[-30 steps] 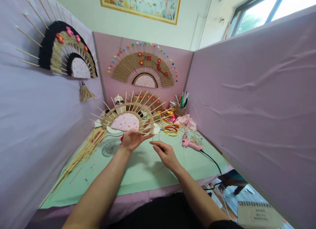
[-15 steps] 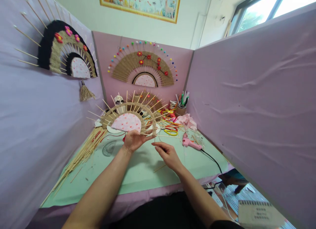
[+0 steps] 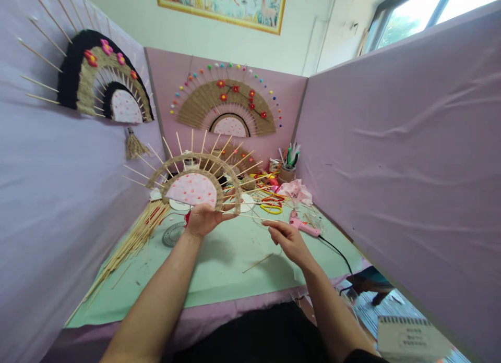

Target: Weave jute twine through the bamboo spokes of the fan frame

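Observation:
My left hand [image 3: 203, 219] is closed around the lower right edge of a half-round fan [image 3: 191, 190], held tilted above the table. Its pink spotted centre is bordered by twine, wooden sticks radiate outward, and a second twine band [image 3: 234, 178] is woven across them. To the right, below the end of the lowest stick, my right hand [image 3: 287, 240] is pinched on a thin strand of twine [image 3: 256, 220] that runs toward the fan. The exact grip of the fingertips is hard to make out.
A pink glue gun [image 3: 304, 226] with a black cord lies at right, near yellow-handled scissors [image 3: 271, 208]. Bundled sticks [image 3: 129, 248] lie at left beside a protractor [image 3: 173, 233]. A tool pot [image 3: 287, 172] stands at the back. Finished fans [image 3: 230, 99] hang on the partitions.
My left hand has moved the fan slightly left and up. My right hand has drawn away to the right, widening the gap between it and the fan's edge.

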Demonstrator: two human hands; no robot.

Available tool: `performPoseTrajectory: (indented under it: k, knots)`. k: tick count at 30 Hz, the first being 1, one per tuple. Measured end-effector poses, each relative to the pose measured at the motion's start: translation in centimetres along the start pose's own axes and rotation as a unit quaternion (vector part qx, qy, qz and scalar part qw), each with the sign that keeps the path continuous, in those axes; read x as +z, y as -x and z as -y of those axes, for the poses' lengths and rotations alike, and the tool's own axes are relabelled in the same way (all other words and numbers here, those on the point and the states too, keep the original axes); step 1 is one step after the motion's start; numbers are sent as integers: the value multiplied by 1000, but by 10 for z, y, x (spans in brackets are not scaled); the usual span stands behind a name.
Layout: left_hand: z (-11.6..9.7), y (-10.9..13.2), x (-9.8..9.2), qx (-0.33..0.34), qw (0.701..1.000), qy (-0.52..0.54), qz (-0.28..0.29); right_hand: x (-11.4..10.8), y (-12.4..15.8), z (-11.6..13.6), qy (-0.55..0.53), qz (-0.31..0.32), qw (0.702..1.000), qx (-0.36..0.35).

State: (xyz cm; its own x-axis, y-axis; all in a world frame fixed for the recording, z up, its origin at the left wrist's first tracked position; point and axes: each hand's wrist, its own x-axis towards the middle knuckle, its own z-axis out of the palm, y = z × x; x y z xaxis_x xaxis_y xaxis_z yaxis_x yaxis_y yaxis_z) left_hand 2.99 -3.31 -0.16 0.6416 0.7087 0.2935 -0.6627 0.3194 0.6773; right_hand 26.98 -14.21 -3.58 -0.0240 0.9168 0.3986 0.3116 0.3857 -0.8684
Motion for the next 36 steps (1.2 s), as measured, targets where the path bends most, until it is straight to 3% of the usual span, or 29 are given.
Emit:
performPoseTrajectory:
  k: [11,17,21,26,32,36]
  knots:
    - [-5,0,-3,-8,1000,-6,-4,-33,5,7,102,-17,994,-25]
    - [-3,-1,1,-11,1000,-25,3,-38,11,19,159,-41,986,-34]
    - [-1,-3,1,-9,1000,-23,2,-28,14,29,183,-38,981,-57]
    - [2,-4,2,-6,1000,-9,-9,0,14,33,156,18,984,-88]
    - [6,-4,4,-5,1000,-7,3,38,8,26,120,89,983,-106]
    - [12,-4,5,-21,1000,8,12,47,6,17,111,96,983,-107]
